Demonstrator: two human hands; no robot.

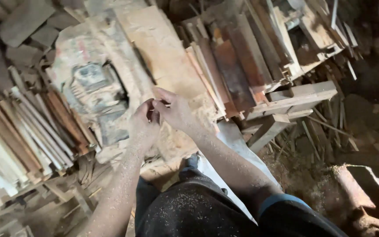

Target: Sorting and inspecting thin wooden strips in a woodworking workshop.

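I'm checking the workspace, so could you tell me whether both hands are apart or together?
Together: left hand and right hand meet at the fingertips.

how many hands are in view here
2: the left hand and right hand, fingertips meeting above the sawdust-covered board. No others show.

The sawdust-covered workbench (163, 57) (a dusty motor (95, 94) beside) carries stacked wooden slats (229, 74).
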